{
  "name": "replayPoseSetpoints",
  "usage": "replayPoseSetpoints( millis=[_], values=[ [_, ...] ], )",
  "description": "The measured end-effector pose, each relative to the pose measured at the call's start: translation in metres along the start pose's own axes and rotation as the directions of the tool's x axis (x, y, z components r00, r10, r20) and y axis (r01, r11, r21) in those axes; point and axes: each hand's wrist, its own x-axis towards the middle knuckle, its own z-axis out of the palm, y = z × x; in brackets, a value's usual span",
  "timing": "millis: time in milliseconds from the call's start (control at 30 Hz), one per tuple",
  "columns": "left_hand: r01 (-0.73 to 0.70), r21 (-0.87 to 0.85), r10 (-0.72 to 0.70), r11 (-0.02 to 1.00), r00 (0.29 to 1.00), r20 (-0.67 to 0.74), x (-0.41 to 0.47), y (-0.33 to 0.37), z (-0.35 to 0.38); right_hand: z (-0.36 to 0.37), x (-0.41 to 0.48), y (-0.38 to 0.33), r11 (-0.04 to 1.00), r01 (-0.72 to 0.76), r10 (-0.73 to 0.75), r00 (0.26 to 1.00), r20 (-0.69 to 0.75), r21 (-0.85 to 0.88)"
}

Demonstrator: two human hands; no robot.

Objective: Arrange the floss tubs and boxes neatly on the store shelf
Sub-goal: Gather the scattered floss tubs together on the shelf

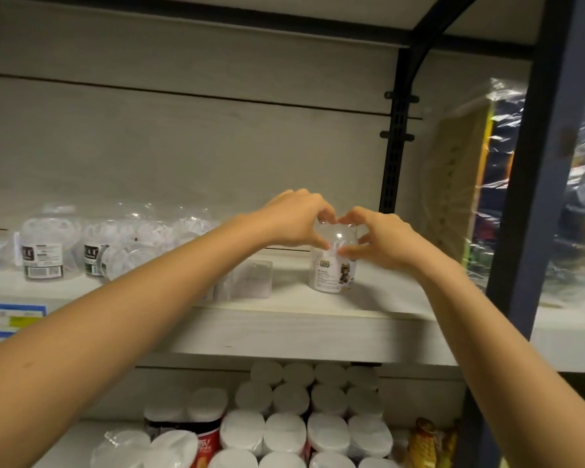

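A clear floss tub (pixel 331 275) with a white label and a small cat picture stands upright on the pale shelf (pixel 284 332), right of centre. My left hand (pixel 294 219) and my right hand (pixel 379 239) both grip its top from either side, fingertips nearly touching over the lid. Left of it, partly hidden behind my left forearm, sits a clear plastic box (pixel 254 278). Further left, several clear floss tubs (pixel 43 251) with dark labels stand bunched together, one of them (pixel 129 256) lying tilted.
A black shelf upright (pixel 394 157) runs behind the tub, and a dark post (pixel 534 197) stands at the right with plastic-wrapped goods (pixel 470 184) beside it. The lower shelf holds several white-lidded tubs (pixel 314 417). A blue price tag (pixel 11 319) sits on the shelf edge at left.
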Motion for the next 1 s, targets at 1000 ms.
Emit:
replayPoseSetpoints(
  millis=[1000],
  values=[
    [0.337, -0.422, -0.483, 0.842, 0.82, -0.308, -0.263, -0.126, -0.06, 0.082, -0.081, -0.161, 0.835, 0.361, -0.28, 0.928, -0.244, 0.414]
  ],
)
